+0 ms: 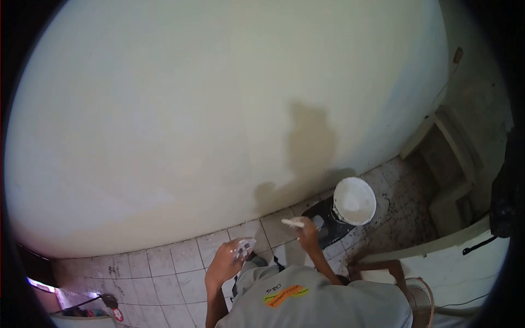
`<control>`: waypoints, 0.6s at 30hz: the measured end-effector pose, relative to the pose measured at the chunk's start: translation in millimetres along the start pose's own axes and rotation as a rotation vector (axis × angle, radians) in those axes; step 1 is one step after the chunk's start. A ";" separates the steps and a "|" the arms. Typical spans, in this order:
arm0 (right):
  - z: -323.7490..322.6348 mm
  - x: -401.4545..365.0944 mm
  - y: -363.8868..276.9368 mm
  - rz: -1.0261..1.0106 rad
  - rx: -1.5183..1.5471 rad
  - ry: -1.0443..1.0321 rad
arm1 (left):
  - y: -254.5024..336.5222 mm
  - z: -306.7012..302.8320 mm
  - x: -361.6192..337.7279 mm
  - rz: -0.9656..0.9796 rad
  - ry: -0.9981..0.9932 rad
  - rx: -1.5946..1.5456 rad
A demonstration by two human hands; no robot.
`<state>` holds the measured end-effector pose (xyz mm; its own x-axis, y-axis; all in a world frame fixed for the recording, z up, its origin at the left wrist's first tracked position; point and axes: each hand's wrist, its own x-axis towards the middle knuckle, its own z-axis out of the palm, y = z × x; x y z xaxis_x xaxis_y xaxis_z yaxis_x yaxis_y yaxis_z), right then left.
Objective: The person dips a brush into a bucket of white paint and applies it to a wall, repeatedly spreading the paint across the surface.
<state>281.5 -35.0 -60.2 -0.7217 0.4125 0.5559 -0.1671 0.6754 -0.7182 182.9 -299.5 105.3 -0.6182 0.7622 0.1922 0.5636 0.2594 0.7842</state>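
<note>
My left hand (223, 262) is closed around a flat, whitish thing with grey patches (244, 250), smeared with white paste; I cannot make out its kind. My right hand (308, 236) grips a narrow, pale flat tool (293, 223) pointing left, perhaps a scraper seen edge-on. Both hands are held in front of my body, apart from each other and away from the wall. Beyond my right hand stands a white bucket (354, 188) with white paste inside. It rests by a dark board (334, 236) on the floor, where a small grey piece lies.
A large pale wall (180, 126) with uneven patches rises ahead, bearing my shadow. Tiled floor (158, 270) runs along its foot. At right are a concrete ledge (456, 142), a brown wooden frame (363, 267) and a round woven-rimmed object (426, 295). Debris spots the floor there.
</note>
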 end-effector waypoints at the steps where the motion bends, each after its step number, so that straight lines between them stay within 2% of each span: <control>1: -15.9 -0.2 -6.0 0.007 0.000 0.023 | 4.4 10.7 -3.3 -0.018 -0.051 0.008; 3: -52.0 -7.0 -11.5 0.003 -0.033 0.063 | 21.6 33.2 -4.9 -0.054 -0.140 0.018; 8: -138.0 -46.0 -30.9 0.072 -0.077 0.196 | 89.0 96.2 -7.0 0.065 -0.189 -0.069; 10: -157.4 -73.8 -25.0 0.205 0.003 0.257 | 107.1 120.3 -8.5 0.061 -0.263 -0.080; 13: -188.2 -101.2 -33.8 0.255 -0.049 0.259 | 124.8 158.9 -27.0 0.001 -0.373 -0.094; 18: -218.3 -123.0 -32.7 0.335 -0.037 0.268 | 136.2 180.9 -25.0 0.047 -0.371 -0.128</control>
<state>522.4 25.6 -13.7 -0.5313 0.7535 0.3872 0.0747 0.4969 -0.8646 374.3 -175.9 100.6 -0.3405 0.9400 0.0215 0.4991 0.1614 0.8514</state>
